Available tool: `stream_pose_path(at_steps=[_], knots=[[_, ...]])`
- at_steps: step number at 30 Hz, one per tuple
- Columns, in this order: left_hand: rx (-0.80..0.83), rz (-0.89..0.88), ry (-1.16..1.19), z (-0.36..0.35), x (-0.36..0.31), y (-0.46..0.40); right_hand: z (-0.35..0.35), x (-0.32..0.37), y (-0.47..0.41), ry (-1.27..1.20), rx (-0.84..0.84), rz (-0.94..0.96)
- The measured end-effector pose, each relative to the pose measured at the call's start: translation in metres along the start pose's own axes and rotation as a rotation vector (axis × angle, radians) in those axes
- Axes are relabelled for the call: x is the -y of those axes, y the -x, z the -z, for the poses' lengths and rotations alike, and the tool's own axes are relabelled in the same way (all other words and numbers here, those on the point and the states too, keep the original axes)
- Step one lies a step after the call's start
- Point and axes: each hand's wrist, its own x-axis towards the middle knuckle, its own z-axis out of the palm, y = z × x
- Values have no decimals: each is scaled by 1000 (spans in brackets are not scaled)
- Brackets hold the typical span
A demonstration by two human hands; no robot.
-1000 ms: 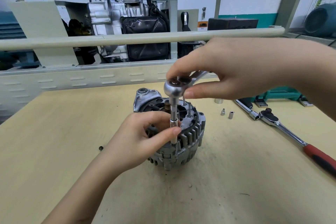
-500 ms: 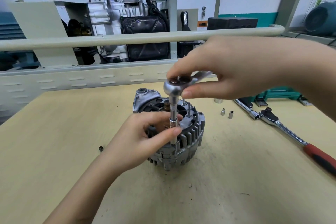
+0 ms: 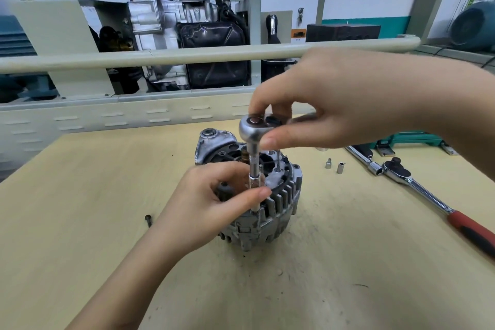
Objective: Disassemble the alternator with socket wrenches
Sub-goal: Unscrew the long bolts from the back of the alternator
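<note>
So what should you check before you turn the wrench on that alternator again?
1. Right hand grips the ratchet head: ok.
2. Left hand pinches the extension to steady it: ok.
3. Extension stands upright: ok.
4. Socket fully seated on the bolt: cannot tell, the thumb hides the bottom end.
5. Alternator sits flat on the table: ok.
6. Spare sockets and the red-handled ratchet lie apart from the alternator: ok.
</note>
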Motion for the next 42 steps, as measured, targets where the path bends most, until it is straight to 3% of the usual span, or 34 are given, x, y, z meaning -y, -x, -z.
stream_pose_path(at_steps=[4, 13, 21, 29, 37, 42], knots=[[22, 26, 46, 2, 0, 0, 1, -1, -1, 1, 34, 19], [-104, -20, 11, -5, -3, -1, -3, 2, -1, 80, -39, 12], [-5, 54, 107, 3, -3, 0, 3, -2, -2, 5, 70, 0], [-103, -11, 42, -2, -4, 0, -1, -1, -5, 57, -13, 2], [38, 46, 56, 4, -2, 2, 2, 0, -4, 13, 41, 21], [-44, 7, -11, -1, -5, 0, -1, -1, -6, 46, -17, 8]])
